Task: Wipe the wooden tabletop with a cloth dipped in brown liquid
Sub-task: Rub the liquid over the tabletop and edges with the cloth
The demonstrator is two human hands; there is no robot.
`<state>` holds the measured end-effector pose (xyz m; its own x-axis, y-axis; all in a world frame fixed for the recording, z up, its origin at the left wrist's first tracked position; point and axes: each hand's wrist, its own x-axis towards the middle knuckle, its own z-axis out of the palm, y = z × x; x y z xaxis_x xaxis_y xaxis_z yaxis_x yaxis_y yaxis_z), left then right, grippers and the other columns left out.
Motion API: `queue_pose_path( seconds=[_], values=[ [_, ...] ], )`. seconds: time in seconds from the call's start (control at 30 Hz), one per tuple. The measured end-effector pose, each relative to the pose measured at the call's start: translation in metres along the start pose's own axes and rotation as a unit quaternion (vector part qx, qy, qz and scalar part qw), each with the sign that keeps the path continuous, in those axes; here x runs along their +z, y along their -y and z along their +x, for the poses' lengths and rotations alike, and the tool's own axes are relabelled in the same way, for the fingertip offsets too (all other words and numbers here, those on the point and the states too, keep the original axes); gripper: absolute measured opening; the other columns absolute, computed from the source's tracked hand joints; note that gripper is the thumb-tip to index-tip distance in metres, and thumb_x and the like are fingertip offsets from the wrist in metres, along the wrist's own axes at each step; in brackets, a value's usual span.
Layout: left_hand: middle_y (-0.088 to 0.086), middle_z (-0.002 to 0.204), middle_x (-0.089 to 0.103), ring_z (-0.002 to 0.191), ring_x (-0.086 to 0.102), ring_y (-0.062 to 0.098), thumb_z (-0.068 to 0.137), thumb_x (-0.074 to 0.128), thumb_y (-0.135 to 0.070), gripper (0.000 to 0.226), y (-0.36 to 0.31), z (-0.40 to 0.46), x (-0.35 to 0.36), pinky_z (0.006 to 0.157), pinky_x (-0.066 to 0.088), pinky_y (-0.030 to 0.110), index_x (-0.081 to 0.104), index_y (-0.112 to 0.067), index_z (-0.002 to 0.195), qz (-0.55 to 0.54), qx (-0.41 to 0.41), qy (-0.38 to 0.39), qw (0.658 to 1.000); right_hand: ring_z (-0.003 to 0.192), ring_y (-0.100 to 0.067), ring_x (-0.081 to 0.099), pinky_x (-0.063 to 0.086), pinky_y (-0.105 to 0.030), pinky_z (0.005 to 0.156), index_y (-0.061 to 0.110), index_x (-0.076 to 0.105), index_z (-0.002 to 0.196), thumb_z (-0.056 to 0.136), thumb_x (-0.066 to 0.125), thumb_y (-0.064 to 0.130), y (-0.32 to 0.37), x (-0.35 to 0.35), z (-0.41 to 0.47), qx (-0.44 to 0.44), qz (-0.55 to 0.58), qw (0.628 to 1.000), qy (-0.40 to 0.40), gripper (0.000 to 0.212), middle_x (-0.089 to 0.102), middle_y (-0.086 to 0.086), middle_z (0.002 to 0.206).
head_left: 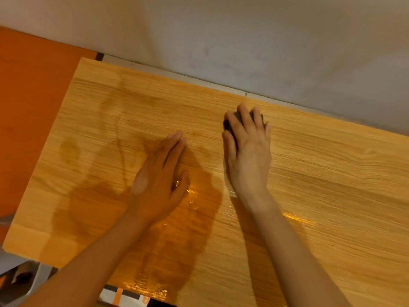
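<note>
Both hands on tabletop (332,173), cloth (239,117) under the right.

The light yellow-brown wooden counter (309,173) has thin straight grain lines. A darker brown wet patch (194,218) with shiny orange glints spreads over part of it. The small dark grey cloth (240,117) peeks out under the right hand (247,151). The wall (243,41) is pale grey, and an orange surface (28,107) lies at the left.
</note>
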<state>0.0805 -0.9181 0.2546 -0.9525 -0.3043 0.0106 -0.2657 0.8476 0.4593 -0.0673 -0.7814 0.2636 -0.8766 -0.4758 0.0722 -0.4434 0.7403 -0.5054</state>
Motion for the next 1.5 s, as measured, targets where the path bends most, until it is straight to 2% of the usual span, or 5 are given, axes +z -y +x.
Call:
queue_pose_path(
  seconds=[0.63,0.9,1.17,1.37,1.5],
  values=[
    [0.003,0.167,0.022,0.156,0.017,0.019,0.101,0.038,-0.039,0.064,0.002,0.002,-0.001,0.124,0.024,0.046,0.030,-0.009,0.157,-0.023,0.010,0.029,0.999,0.144,-0.024,0.024,0.012,-0.046,0.119,0.022,0.040,0.144,0.099,0.038,0.035,0.002,0.009,-0.101,-0.035,-0.120,0.992,0.008,0.047,0.038,-0.004,0.153],
    [0.004,0.166,0.022,0.154,0.021,0.023,0.100,0.037,-0.038,0.063,0.000,0.003,-0.006,0.120,0.030,0.046,0.031,-0.009,0.156,0.008,0.005,0.040,0.999,0.150,-0.025,0.007,0.005,-0.052,0.121,0.017,0.041,0.146,0.103,0.044,0.023,-0.051,-0.042,-0.078,0.247,-0.003,0.962,-0.120,0.044,0.025,-0.003,0.159],
    [0.005,0.166,0.023,0.154,0.021,0.023,0.100,0.038,-0.038,0.064,0.001,0.002,-0.004,0.120,0.030,0.048,0.030,-0.007,0.157,0.010,0.010,0.034,0.999,0.148,-0.025,0.019,0.009,-0.046,0.122,0.018,0.045,0.144,0.099,0.053,0.022,0.006,-0.002,-0.076,-0.011,-0.030,0.999,-0.014,0.046,0.035,-0.003,0.155],
    [0.006,0.166,0.023,0.154,0.022,0.022,0.100,0.036,-0.039,0.065,-0.001,0.002,-0.004,0.122,0.027,0.044,0.031,-0.006,0.156,-0.008,0.011,0.028,1.000,0.149,-0.033,0.007,0.007,-0.057,0.119,0.025,0.035,0.149,0.104,0.038,0.023,-0.095,-0.072,-0.095,0.253,-0.025,0.959,-0.126,0.045,0.022,-0.003,0.160],
    [0.005,0.165,0.026,0.153,0.026,0.024,0.101,0.037,-0.038,0.063,0.002,0.001,-0.002,0.119,0.033,0.050,0.032,-0.006,0.156,-0.001,0.018,0.010,1.000,0.145,-0.039,0.021,0.017,-0.055,0.117,0.019,0.047,0.142,0.101,0.044,0.026,-0.055,-0.025,-0.053,0.209,-0.065,0.966,-0.135,0.042,0.036,-0.010,0.154]
  ],
)
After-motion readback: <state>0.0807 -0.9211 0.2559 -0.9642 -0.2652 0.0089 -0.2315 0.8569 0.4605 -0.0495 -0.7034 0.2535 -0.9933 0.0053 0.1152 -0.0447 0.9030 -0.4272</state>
